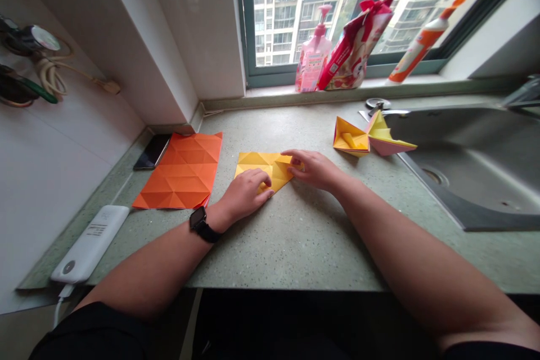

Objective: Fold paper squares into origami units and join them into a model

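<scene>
A yellow sheet of origami paper [253,161], creased and partly folded, lies on the counter in front of me. My left hand [250,191] rests over its lower left part, fingers lightly curved on top and the thumb apart near the lower edge. My right hand [314,169] has the paper's right end between thumb and fingers, with the index finger reaching over the top. The fingertips partly hide the folds there. To the left lies an orange creased sheet [185,166], with another reddish layer showing under its lower corner.
Folded paper pieces, one orange-yellow [351,138] and one yellow-pink [388,138], stand by the sink [439,225]. A phone [152,152] and a white power bank [90,244] with a cable lie left. A pink pump bottle [313,59], red bag [358,48] and orange-white bottle [419,48] line the windowsill.
</scene>
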{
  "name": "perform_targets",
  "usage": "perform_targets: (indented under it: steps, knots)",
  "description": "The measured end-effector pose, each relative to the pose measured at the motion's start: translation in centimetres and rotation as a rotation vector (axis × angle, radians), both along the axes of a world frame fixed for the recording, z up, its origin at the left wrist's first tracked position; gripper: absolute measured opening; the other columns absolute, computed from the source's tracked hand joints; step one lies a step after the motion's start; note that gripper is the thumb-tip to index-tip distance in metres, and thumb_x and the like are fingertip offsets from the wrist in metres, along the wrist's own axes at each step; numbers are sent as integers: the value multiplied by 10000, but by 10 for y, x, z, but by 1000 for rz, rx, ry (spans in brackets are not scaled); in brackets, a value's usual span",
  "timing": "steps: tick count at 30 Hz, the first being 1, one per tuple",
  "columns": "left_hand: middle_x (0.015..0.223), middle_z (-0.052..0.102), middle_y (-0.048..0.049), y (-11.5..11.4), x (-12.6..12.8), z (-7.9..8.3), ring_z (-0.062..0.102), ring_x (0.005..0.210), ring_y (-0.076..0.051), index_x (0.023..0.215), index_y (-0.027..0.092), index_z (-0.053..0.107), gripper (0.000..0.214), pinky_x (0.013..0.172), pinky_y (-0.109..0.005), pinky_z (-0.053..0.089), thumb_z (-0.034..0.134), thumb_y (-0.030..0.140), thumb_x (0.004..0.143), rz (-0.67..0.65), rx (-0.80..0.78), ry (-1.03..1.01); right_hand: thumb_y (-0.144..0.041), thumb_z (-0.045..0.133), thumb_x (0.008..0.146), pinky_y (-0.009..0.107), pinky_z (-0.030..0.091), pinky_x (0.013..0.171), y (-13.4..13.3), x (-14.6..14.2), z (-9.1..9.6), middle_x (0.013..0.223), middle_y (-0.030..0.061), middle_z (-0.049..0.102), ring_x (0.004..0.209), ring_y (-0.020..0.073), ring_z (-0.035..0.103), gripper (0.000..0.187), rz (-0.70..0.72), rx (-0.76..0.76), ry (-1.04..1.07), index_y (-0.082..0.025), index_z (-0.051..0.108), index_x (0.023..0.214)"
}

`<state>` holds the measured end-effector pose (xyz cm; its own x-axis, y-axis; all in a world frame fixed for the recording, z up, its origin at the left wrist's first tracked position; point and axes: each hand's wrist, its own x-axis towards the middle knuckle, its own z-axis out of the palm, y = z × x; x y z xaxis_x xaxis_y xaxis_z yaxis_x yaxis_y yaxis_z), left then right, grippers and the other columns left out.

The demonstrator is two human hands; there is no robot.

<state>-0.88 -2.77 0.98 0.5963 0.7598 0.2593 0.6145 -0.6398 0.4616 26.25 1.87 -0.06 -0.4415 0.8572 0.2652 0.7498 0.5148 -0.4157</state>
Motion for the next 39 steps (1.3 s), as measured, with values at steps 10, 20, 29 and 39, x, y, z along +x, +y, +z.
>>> perform_targets:
  steps: [10, 20, 29, 39]
  knots:
    - [1545, 657, -110, 1, -2, -8, 618, 1410, -327, 1265, 224, 774, 230, 1199, -545, 538, 739, 233, 1038, -51, 149, 112, -167, 705, 970, 431, 557, 979, 7, -13, -8, 1163, 96, 821, 1036, 268, 753, 355, -30, 107, -48, -236, 768, 1312]
    - [1433, 760, -89, 4, -4, -7, 682, 1350, -306, 1325, 208, 764, 285, 1188, -516, 542, 733, 262, 1047, -61, 98, 137, -396, 811, 934, 544, 500, 1171, -2, -21, -13, 1479, 142, 685, 1364, 365, 631, 529, -127, 78, -118, -279, 719, 1441]
    - [1428, 758, -99, 7, -5, -8, 676, 1368, -312, 1335, 211, 764, 296, 1228, -533, 514, 693, 312, 1066, -57, 115, 116, -769, 760, 863, 633, 207, 1369, -15, -34, -16, 1831, 156, 319, 1698, 450, 229, 1091, -194, -171, -259, -292, 353, 1755]
    - [1440, 741, -111, 10, -4, -11, 683, 1335, -281, 1205, 208, 798, 176, 1210, -514, 541, 699, 239, 1063, -142, 42, 54, -772, 790, 833, 667, 231, 1356, 8, -5, -20, 1873, 167, 189, 1711, 462, 182, 1209, -355, -241, -209, -278, 239, 1789]
